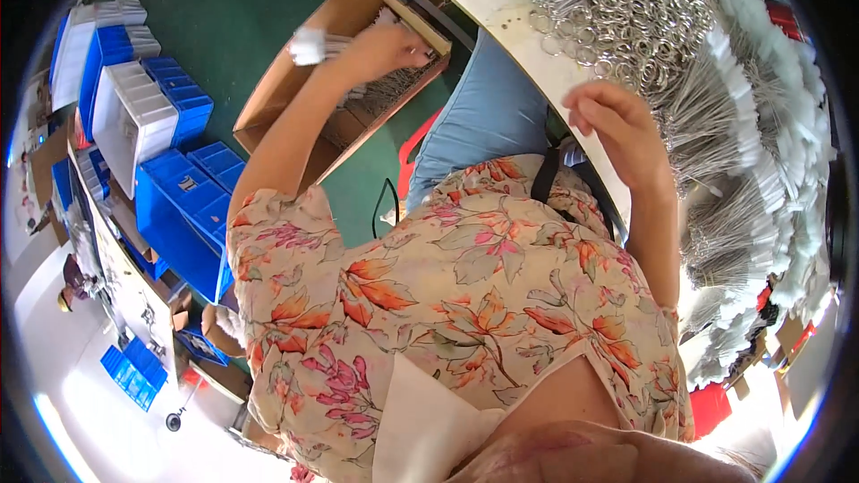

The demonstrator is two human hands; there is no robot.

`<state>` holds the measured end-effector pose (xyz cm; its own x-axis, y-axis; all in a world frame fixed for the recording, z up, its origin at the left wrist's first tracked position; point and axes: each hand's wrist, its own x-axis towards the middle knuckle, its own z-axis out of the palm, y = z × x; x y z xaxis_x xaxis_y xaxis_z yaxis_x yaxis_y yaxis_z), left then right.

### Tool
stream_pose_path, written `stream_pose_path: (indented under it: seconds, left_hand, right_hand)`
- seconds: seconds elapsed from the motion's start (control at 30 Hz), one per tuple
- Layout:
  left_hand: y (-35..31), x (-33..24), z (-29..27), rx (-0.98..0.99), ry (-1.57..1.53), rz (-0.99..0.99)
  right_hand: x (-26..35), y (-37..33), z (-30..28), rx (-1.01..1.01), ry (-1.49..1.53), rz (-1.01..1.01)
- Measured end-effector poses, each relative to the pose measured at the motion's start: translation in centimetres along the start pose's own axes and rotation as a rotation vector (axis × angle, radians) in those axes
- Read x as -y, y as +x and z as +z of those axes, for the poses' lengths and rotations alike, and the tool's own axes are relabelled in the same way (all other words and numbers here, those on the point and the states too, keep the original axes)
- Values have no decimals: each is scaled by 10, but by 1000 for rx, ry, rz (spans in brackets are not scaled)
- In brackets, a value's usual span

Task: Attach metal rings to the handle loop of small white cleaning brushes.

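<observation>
Over an open cardboard box [268,94] at the upper left, my left hand [391,49] is closed on what looks like a small bundle of wire brushes. Their white, blurred bristle ends [309,46] stick out to the left past my wrist. Thin wire pieces [385,94] lie inside the box beneath the hand. My right hand [617,125] hovers at the table edge, beside a heap of metal rings [626,18]. Its fingers are loosely bent with their tips apart, and I see nothing in them.
Many wire brushes with white bristles [761,170] are piled along the table [483,0] at the right. Blue and white plastic crates [183,206] stand at the left. Light blue cloth [488,107] covers my lap beside the table edge. Another person [73,282] is far left.
</observation>
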<state>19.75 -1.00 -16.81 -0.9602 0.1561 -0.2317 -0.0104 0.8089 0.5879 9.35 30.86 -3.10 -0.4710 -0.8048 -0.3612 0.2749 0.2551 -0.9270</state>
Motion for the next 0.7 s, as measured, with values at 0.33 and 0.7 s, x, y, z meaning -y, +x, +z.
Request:
stream_pose_path:
  seconds: [0.33,0.7]
  left_hand:
    - [-204,142,216,60,679,-813]
    - [5,18,-74,-1228,-246,-220]
  right_hand:
    - [-31,-26,-19,-276,375,54]
    - [26,-60,-64,-308,181,-105]
